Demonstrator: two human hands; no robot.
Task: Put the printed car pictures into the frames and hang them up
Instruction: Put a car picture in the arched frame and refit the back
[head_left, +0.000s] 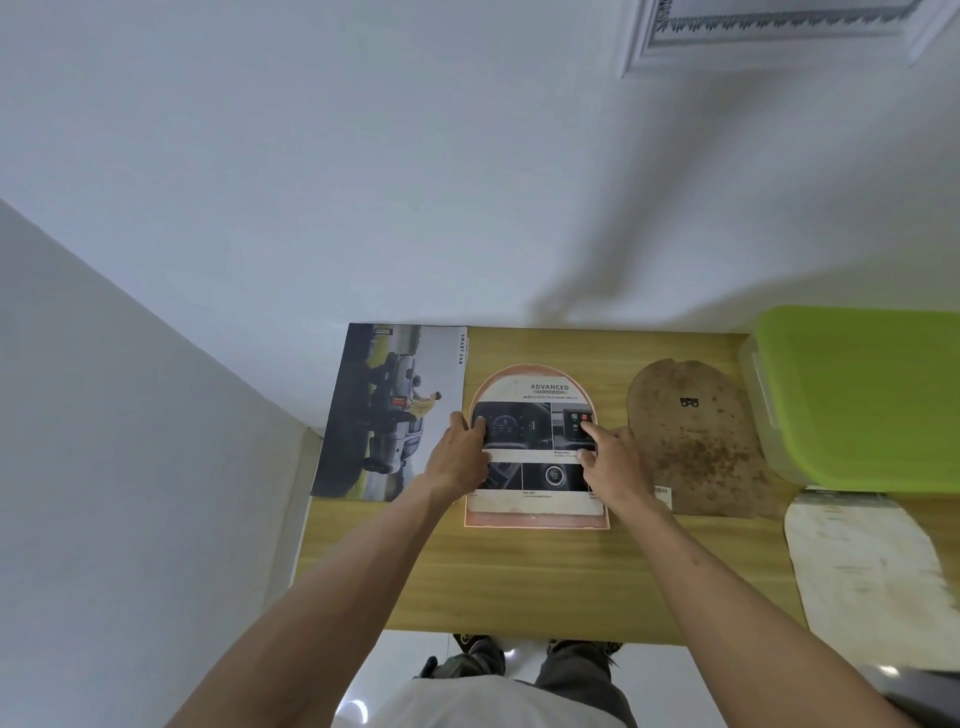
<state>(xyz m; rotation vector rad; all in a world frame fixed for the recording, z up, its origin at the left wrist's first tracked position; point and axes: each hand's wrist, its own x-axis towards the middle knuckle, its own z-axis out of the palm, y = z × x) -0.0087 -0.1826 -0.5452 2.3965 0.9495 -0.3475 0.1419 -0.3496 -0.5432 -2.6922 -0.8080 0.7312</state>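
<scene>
Arched car print (540, 410) lies inside pink arched frame (535, 521), mid wooden table (519, 577). Your left hand (457, 457) presses print's left edge, fingers extended. Your right hand (613, 462) presses right side, index finger straight. Truck picture (387, 410) lies just left; brown backing board (696, 436) right, beside green-lidded box (857, 395).

A wooden table (519, 571) stands against the wall. At its centre lies an arch-shaped frame (535, 519) with a car print (535, 395) in it. At 9 o'clock of the frame, a brochure (384, 410) overhangs the table's left edge. At 3 o'clock lies a brown backing board (696, 447); beyond it, a green-lidded box (857, 395). At 4 o'clock, a white arched panel (862, 577).
</scene>
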